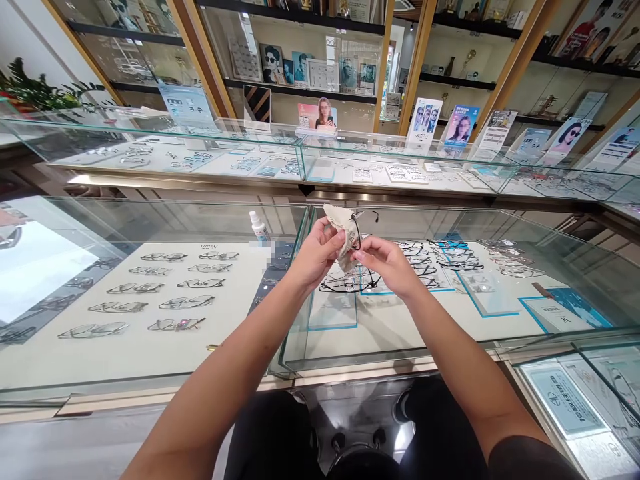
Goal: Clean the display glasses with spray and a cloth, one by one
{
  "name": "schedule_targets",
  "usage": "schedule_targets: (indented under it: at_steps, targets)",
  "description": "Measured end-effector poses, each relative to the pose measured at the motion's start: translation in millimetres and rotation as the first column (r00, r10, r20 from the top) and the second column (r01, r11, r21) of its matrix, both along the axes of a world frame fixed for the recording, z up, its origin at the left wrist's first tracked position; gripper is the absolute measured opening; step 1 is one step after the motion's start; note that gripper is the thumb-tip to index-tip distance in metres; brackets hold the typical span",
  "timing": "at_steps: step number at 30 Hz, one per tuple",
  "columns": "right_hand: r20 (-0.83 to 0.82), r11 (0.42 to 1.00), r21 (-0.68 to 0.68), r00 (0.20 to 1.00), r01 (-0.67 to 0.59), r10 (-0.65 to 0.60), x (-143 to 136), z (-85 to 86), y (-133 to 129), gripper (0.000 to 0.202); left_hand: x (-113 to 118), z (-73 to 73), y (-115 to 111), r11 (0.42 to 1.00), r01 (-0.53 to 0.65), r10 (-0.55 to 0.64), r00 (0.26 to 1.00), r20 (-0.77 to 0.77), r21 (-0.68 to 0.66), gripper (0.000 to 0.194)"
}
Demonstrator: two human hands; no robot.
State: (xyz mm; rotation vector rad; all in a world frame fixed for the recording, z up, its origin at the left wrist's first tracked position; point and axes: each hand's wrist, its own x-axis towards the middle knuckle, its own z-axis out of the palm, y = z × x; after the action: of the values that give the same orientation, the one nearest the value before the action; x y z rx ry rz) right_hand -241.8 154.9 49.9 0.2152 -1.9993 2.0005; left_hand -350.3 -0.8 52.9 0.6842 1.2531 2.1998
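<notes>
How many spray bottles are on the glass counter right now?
1. The spray bottle stands on the glass counter, just left of the left hand, which holds a cloth against the glasses with the right hand. Others may be hidden.

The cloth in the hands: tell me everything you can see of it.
The cloth is small, beige and soft-looking, crumpled rather than flat. It is held up above the glass counter, pinched between the left hand and the right hand, and wrapped around part of a thin dark-framed pair of glasses.
</notes>
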Motion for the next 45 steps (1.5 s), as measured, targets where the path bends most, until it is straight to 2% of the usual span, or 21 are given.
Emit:
schedule_targets:
  at_steps: [3,8,11,16,20,22,27,34,39,45]
  targets:
    - [-0.002,1.0,-0.017,1.0,0.013,-0.013,-1.0,0.6,0.3,0.038,2.0,-0.8,1.7,1.0,-0.002,0.002,1.0,-0.014,0.023,0.077]
    - [-0.019,1.0,-0.002,1.0,0.011,-0.011,-2.7,-2.4,0.7,0.038,6.0,2.4,2.3,0.998,0.018,-0.009,0.99,-0.14,0.061,0.052]
    - [-0.018,0.999,0.04,0.999,0.028,-0.028,-3.3,-3.8,-1.8,0.04,7.2,4.0,1.7,0.999,-0.005,0.012,0.989,-0.147,0.051,0.046]
    - [-0.034,0.995,0.084,0.999,0.044,-0.041,-3.0,-2.9,-6.4,0.042,5.3,0.4,3.3,0.995,-0.087,0.094,0.982,-0.164,0.05,0.052]
    - [-0.036,0.997,0.073,0.999,0.042,-0.039,-1.8,-1.7,-7.2,0.043,6.3,-2.8,5.1,0.998,-0.059,0.056,0.989,-0.136,-0.021,0.069]
    - [-0.035,0.997,0.063,0.999,0.041,-0.039,-1.6,-1.7,-7.0,0.044,7.8,-4.2,5.8,0.998,-0.043,0.035,0.99,-0.133,-0.055,0.066]
    - [-0.023,0.999,0.017,0.999,0.031,-0.031,-2.5,-1.7,-7.2,0.043,9.1,-6.8,6.6,0.992,-0.109,0.094,0.975,-0.203,-0.066,0.046]
    - [0.04,0.996,-0.087,0.999,-0.002,0.005,-4.7,-0.7,-7.6,0.042,10.3,0.9,5.2,1.0,-0.01,0.01,0.989,-0.148,0.007,0.046]
    - [0.06,0.973,-0.219,0.994,-0.076,0.091,-8.3,-3.4,-9.1,0.038,15.5,6.8,4.9,0.998,0.055,-0.053,0.994,-0.096,0.017,0.05]
    - [0.06,0.968,-0.246,0.996,-0.052,0.069,-9.8,-6.5,-7.2,0.037,14.7,11.2,2.3,0.997,0.074,-0.074,0.993,-0.094,-0.006,0.049]
